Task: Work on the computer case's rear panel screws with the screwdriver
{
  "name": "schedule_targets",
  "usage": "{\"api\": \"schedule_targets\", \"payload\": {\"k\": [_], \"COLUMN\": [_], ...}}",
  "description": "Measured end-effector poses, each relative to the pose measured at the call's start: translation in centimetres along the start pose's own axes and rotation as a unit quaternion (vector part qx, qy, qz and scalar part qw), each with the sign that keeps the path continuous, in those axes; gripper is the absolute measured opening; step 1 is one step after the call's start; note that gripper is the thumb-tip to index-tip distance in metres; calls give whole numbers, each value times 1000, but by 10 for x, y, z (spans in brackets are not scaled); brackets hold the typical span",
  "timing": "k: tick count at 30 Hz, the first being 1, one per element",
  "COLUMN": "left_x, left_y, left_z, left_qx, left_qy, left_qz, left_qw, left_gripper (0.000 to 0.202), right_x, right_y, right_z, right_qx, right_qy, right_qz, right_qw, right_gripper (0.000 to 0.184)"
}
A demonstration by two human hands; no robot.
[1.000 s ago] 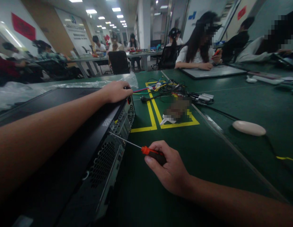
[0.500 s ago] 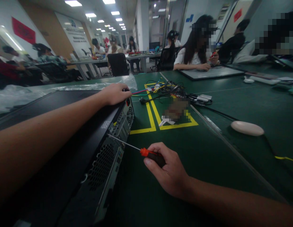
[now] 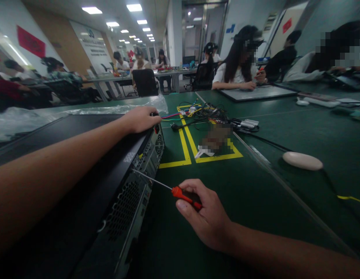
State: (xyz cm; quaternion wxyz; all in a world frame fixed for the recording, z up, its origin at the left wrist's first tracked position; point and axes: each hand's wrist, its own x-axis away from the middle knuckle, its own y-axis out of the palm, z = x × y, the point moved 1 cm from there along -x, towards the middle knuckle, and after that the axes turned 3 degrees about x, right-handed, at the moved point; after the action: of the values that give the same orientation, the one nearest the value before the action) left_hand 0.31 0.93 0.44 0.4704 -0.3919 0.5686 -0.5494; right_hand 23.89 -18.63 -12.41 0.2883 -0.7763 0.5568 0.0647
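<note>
A black computer tower (image 3: 89,151) lies on its side at the left, its rear panel facing right. My left hand (image 3: 142,119) presses on the far rear corner, the fingers curled over its edge; the fingertips are partly hidden. In my right hand (image 3: 207,215) is a screwdriver (image 3: 175,192) with a red and black handle, the thumb and fingers wrapped round it. Its thin metal shaft reaches left, and the tip meets the rear panel's upper edge, above the honeycomb vent (image 3: 124,203). A screw at the tip is too small to make out.
Tangled cables (image 3: 210,112) lie beyond the tower on the green table (image 3: 255,201), inside yellow tape (image 3: 185,149). Clear plastic wrap (image 3: 150,104) lies behind the tower. A pale oval object (image 3: 302,161) sits at right. Across the table, a person works over a flat panel (image 3: 258,92).
The screwdriver handle has turned in my right hand, so more red shows along its side. Its tip stays at the same spot. My left hand remains on the tower.
</note>
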Motion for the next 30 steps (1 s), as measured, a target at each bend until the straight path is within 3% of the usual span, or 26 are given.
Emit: {"api": "schedule_targets", "payload": {"k": [3, 15, 30], "left_x": [0, -2, -2], "left_y": [0, 2, 3], "left_z": [0, -3, -3], "left_qx": [1, 10, 10], "left_qy": [2, 6, 12], "left_qz": [-4, 2, 3], "left_qw": [1000, 1000, 1000], "left_gripper": [67, 65, 64], "right_x": [2, 0, 0], "right_y": [2, 2, 1], "right_z": [2, 2, -3], "right_qx": [1, 9, 9], "right_qy": [6, 32, 10], "right_qz": [5, -8, 4], "right_qw": [1000, 999, 1000], "right_gripper": [20, 8, 8]}}
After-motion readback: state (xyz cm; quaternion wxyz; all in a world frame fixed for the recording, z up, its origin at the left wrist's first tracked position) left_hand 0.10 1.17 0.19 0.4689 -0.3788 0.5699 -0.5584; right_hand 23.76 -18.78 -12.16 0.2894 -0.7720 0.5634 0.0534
